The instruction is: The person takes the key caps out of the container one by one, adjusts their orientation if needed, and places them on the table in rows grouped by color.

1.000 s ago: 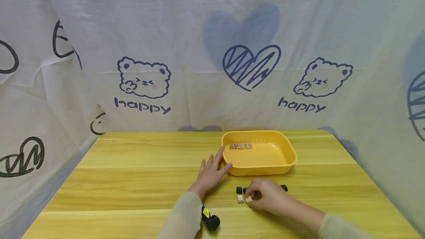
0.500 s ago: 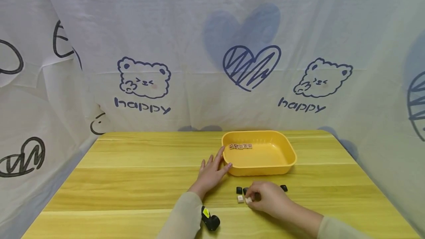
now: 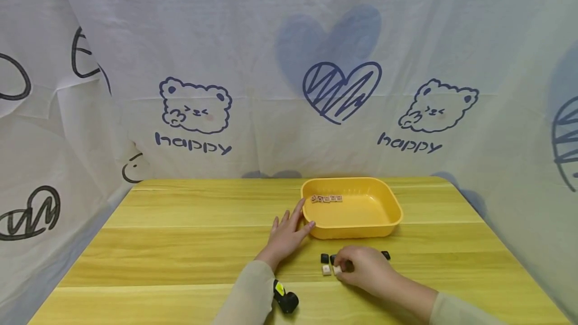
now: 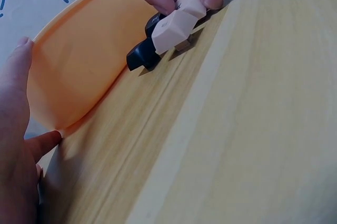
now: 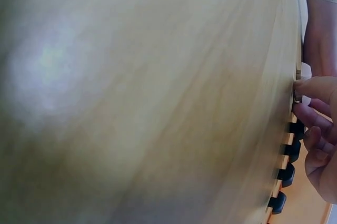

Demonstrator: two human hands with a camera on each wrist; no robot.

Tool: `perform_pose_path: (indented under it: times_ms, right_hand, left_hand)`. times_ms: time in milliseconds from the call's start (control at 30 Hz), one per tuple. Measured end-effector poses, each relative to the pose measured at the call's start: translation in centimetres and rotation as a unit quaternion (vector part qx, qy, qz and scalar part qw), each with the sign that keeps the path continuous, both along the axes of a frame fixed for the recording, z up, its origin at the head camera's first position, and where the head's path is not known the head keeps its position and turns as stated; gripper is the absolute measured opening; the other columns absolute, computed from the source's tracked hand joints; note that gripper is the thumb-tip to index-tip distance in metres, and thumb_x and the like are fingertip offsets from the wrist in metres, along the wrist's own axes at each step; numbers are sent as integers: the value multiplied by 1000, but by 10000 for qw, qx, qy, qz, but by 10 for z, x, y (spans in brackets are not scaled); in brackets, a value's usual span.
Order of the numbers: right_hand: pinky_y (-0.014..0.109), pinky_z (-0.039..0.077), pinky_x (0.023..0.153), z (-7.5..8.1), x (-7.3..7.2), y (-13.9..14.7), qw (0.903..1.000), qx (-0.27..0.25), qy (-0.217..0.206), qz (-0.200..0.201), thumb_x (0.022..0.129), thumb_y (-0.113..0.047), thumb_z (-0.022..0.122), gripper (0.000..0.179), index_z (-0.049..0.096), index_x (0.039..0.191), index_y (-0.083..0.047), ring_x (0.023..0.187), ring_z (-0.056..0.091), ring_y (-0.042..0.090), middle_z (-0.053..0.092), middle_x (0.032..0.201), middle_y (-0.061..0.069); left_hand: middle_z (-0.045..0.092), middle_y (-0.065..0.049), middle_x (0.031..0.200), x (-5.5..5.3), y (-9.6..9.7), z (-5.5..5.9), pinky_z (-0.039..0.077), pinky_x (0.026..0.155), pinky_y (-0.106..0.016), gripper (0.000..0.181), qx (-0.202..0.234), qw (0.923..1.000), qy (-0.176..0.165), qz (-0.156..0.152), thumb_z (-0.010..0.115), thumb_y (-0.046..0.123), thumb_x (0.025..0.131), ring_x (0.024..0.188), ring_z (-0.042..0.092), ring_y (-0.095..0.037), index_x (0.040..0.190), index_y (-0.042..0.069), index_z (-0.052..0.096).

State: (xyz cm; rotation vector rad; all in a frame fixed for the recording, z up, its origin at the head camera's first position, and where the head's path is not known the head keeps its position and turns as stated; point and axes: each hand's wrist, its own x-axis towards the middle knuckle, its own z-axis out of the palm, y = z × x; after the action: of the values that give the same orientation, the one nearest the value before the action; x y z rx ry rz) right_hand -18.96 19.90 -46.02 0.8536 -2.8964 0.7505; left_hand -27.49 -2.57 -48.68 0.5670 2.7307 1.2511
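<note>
My right hand (image 3: 368,267) pinches a white keycap (image 4: 190,5) between thumb and fingers, low over the table. Right beside it, on the left, stands another white keycap (image 3: 326,270). Behind this pair runs a row of black keycaps; the leftmost black keycap (image 3: 324,259) shows fully, while the right hand covers part of the row. In the right wrist view several black keycaps (image 5: 286,174) line up past the fingers. My left hand (image 3: 285,239) rests with spread, extended fingers against the left end of the yellow tray (image 3: 356,232), fingertips at its rim and wall.
Inside the tray, along its back left, lies a row of several small pale tiles (image 3: 327,198) with dark marks. A black device with a yellow patch (image 3: 286,297) sits by the left sleeve. A printed cloth (image 3: 271,114) hangs behind the table (image 3: 180,245).
My right hand has dipped very slightly, the white keycap still pinched near the other one. The left hand and tray have stayed put.
</note>
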Motion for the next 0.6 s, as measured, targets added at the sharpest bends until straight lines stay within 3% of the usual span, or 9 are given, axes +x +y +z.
perform_pose_path:
  times_ms: [300,600]
  right_hand:
    - [23,45,58,1,1,-1,9999,96,126,6,79,-18,81,13,71,87,-20,66,50,-2,55,74,-19]
    - [24,46,60,4,2,-1,10000,58,-12,-60,79,-22,81,13,71,88,-22,68,51,-2,56,77,-19]
  left_hand:
    - [37,-1,153,2,-1,3,-3,115,-54,75,19,10000,-57,-44,43,61,97,145,15,-39,158,30,12]
    - [37,-2,153,2,-1,3,-2,115,-55,75,39,10000,-59,-48,43,61,97,145,16,-39,158,30,12]
